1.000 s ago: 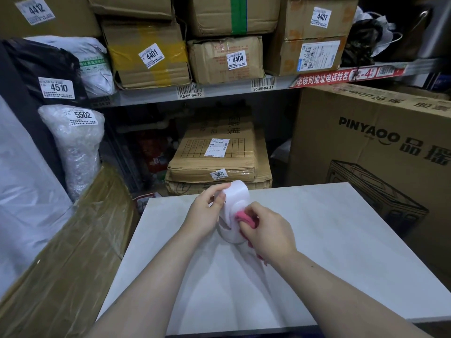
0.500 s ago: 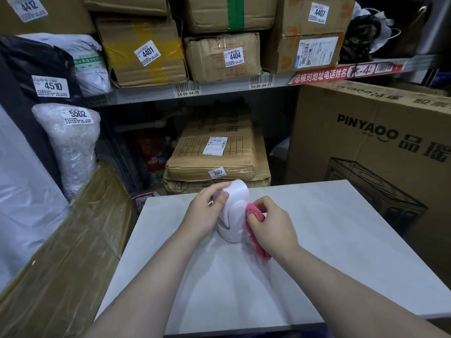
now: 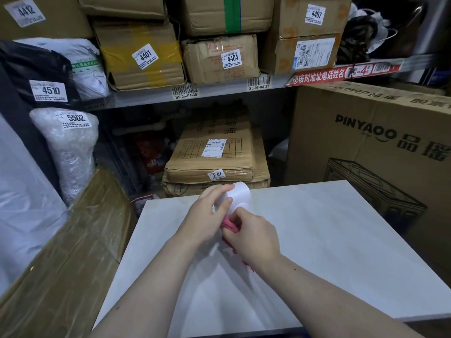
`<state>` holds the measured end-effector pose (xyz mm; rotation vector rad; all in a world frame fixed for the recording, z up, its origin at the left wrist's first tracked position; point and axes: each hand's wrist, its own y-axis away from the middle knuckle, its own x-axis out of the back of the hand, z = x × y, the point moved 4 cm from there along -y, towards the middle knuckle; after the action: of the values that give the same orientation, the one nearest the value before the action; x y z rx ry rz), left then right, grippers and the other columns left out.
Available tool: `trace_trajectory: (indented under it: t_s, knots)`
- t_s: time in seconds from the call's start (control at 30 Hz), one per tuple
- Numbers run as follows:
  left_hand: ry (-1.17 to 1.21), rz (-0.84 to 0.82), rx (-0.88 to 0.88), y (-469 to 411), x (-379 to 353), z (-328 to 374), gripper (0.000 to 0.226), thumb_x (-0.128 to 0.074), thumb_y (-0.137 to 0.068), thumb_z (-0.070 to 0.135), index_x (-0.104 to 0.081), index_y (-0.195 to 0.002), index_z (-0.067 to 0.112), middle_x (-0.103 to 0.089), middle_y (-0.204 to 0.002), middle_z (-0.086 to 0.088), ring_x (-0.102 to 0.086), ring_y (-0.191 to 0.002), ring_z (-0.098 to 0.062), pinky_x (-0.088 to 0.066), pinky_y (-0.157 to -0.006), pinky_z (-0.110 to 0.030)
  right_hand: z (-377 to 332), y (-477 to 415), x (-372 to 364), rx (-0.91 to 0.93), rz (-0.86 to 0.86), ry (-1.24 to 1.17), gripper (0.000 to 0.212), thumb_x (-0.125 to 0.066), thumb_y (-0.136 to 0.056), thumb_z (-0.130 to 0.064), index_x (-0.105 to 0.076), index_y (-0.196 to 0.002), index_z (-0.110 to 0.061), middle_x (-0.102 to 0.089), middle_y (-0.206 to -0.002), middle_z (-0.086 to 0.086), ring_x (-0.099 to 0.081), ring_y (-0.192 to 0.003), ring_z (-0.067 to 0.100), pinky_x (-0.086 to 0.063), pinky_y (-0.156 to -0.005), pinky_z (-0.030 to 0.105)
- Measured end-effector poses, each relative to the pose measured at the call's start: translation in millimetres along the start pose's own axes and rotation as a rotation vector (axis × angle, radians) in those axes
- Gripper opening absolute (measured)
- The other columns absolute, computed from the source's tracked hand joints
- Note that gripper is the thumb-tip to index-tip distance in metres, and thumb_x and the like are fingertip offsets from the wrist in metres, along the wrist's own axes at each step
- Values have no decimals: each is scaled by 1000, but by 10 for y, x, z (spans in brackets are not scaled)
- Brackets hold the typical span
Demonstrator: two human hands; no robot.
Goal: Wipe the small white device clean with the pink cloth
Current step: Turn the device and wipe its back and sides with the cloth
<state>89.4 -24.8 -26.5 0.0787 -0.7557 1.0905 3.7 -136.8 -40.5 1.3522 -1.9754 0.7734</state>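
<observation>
The small white device (image 3: 238, 196) is rounded and stands near the far edge of the white table (image 3: 329, 235). My left hand (image 3: 207, 215) grips it from the left, thumb across its front. My right hand (image 3: 251, 236) holds the bunched pink cloth (image 3: 230, 225) and presses it against the device's lower front, between my two hands. Most of the cloth and the device's base are hidden by my fingers.
A big PINYAOO carton (image 3: 380, 147) stands right of the table. A taped brown parcel (image 3: 73, 252) leans at its left edge. Behind are stacked cartons (image 3: 214, 162) and a shelf (image 3: 195, 93) of labelled boxes. A bubble-wrapped bundle (image 3: 70, 147) stands at the left.
My right hand moved the pink cloth from the device's right side down and left onto its lower front. My left hand kept its grip on the device.
</observation>
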Motion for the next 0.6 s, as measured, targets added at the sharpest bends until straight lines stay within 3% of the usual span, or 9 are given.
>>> trace_trajectory:
  t_s: [0.07, 0.2, 0.4, 0.6]
  knots:
    - [-48, -15, -18, -9, 35, 11, 29, -51, -100, 36, -58, -127, 45, -40, -143, 25, -36, -130, 12, -24, -95, 2, 38, 9, 39, -9, 18, -3, 15, -58, -84, -41, -56, -84, -26, -72, -68, -4, -66, -63, 16, -55, -68, 36]
    - [-115, -29, -94, -34, 50, 65, 31, -48, -102, 28, -58, -130, 33, -50, -141, 18, -40, -127, 11, -28, -104, -5, 140, 32, 97, -32, 40, 3, 16, -57, -81, -41, -54, -85, -26, -71, -69, -4, -65, -63, 18, -55, -65, 35]
    - [-135, -20, -85, -28, 95, 71, 30, -49, -101, 27, -58, -130, 31, -53, -130, 23, -38, -115, 25, -25, -95, 3, 340, -6, 205, -124, 105, -62, 11, -53, -84, -39, -58, -84, -29, -70, -62, -4, -65, -56, 18, -57, -60, 37]
    - [-121, -17, -85, -15, 75, 122, 31, -50, -101, 23, -59, -131, 26, -53, -127, 22, -38, -111, 28, -23, -92, 6, 451, -129, 273, -155, 140, -159, 22, -53, -96, -28, -75, -99, -32, -74, -85, -11, -66, -78, 16, -58, -71, 37]
